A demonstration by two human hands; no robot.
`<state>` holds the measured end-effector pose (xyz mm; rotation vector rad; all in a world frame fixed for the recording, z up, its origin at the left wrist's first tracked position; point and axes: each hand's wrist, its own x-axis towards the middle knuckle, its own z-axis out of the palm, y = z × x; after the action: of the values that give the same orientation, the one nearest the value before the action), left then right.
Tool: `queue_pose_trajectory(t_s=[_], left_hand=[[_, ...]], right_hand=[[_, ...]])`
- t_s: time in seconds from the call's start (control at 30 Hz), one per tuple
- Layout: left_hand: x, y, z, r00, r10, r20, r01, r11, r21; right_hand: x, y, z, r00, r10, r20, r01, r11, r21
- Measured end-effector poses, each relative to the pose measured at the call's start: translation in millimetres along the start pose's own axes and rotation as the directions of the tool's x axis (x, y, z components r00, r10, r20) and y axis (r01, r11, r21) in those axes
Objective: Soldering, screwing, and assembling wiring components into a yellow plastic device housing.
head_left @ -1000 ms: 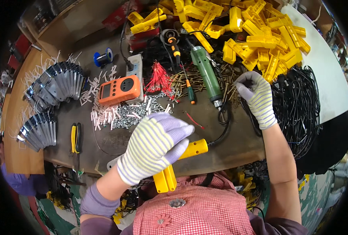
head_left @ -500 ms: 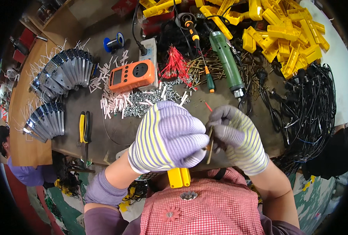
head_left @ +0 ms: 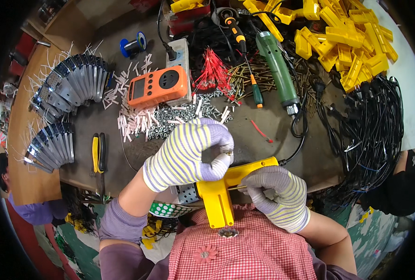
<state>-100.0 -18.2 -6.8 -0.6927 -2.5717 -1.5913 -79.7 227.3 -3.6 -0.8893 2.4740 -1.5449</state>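
Note:
A yellow plastic pistol-shaped housing point(head_left: 221, 191) with a black cable sits close to my chest, over the table's near edge. My left hand point(head_left: 188, 151), in a striped knit glove, grips its top and pinches a small brass part at the fingertips. Just right of it, my right hand point(head_left: 277, 193), gloved the same way, is closed on the housing's underside and pinches a thin brass screw or pin against it.
On the dark table point(head_left: 273, 123): an orange meter point(head_left: 158, 86), a pile of small screws and white sleeves point(head_left: 170, 116), red wire pieces point(head_left: 212, 74), a green electric screwdriver point(head_left: 277, 70), yellow-handled pliers point(head_left: 97, 151), fanned metal brackets point(head_left: 72, 86), yellow housings point(head_left: 347, 42), and black cables point(head_left: 371, 135) at right.
My right hand came back from the far pile of brass screws to the yellow housing. Both hands now close on it nearer my chest.

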Motion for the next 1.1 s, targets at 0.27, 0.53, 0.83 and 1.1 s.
queue_pose_trajectory(t_s=[0.27, 0.53, 0.83, 1.1], left_hand=[[10, 2, 14, 0.978, 0.151, 0.142, -0.174, 0.97, 0.168], [5, 0, 14, 0.96, 0.277, 0.039, -0.279, 0.934, 0.226], [10, -3, 8, 0.986, 0.143, 0.087, -0.156, 0.974, 0.163], [12, -1, 16, 0.975, 0.104, 0.198, -0.126, 0.987, 0.098]], right_hand=[[17, 8, -12, 0.883, -0.368, 0.293, 0.451, 0.839, -0.305], [26, 6, -12, 0.811, -0.401, 0.427, 0.555, 0.757, -0.345], [27, 18, -4, 0.61, -0.614, 0.501, 0.779, 0.58, -0.238], [34, 19, -6, 0.496, -0.725, 0.477, 0.852, 0.512, -0.108]])
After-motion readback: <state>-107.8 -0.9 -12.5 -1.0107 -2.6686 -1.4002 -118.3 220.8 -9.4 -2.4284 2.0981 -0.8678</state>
